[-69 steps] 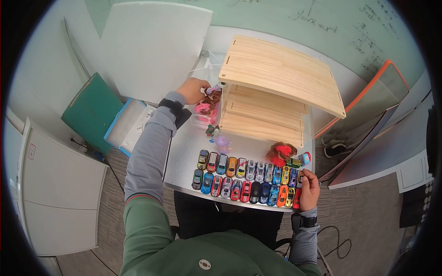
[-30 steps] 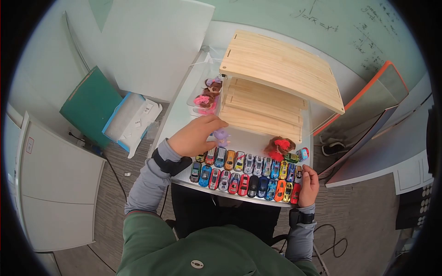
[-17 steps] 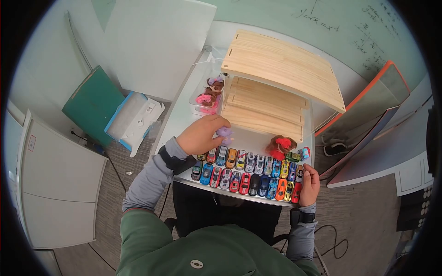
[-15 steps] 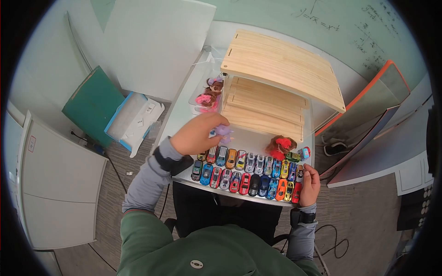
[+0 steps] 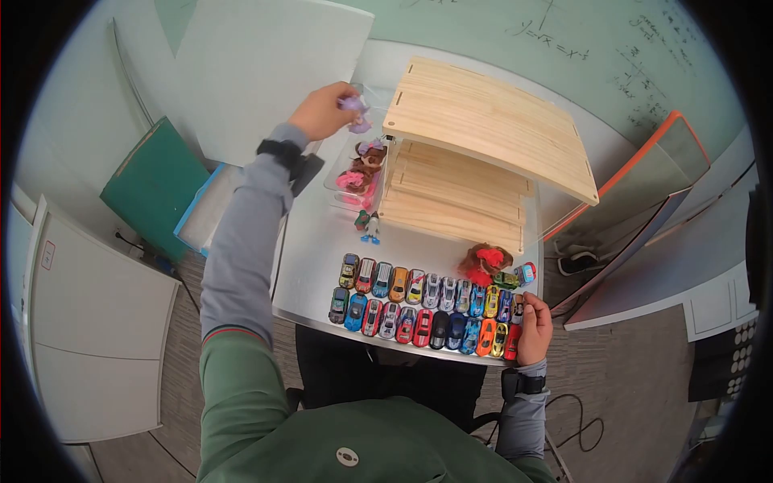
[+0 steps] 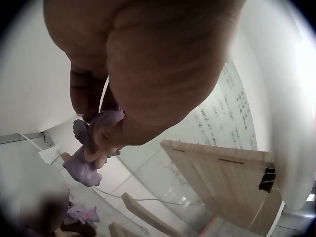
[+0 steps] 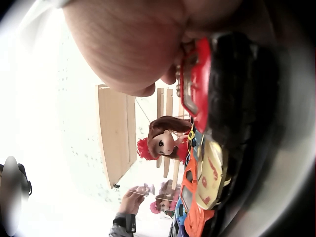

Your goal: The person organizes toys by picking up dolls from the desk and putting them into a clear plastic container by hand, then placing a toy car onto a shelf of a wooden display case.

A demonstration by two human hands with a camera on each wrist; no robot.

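Two rows of toy cars [image 5: 427,310] line the near edge of the white table [image 5: 314,241] in the head view. Left hand [image 5: 322,111] is raised above a clear box [image 5: 342,181], fingers pinched on a small purple figurine [image 5: 354,109]; the box holds brown-haired dolls [image 5: 361,169] and stands just beside the wooden shelf [image 5: 483,137]. A small green-and-white figure [image 5: 369,225] stands on the table near the box. A red-haired doll [image 5: 481,264] lies by the far row of cars. Right hand [image 5: 535,330] rests at the right end of the car rows, fingers curled against the end cars; whether it grips one cannot be told.

Left wrist view: the fingers [image 6: 89,94] and thumb clamp the purple figurine [image 6: 91,150] by its head, its body hanging below, with the wooden shelf [image 6: 227,187] behind.

Right wrist view: the right hand [image 7: 133,44] lies against a red car [image 7: 196,81], with yellow and orange cars [image 7: 202,192] next in line and the red-haired doll [image 7: 165,140] beyond; the grip itself is hidden.
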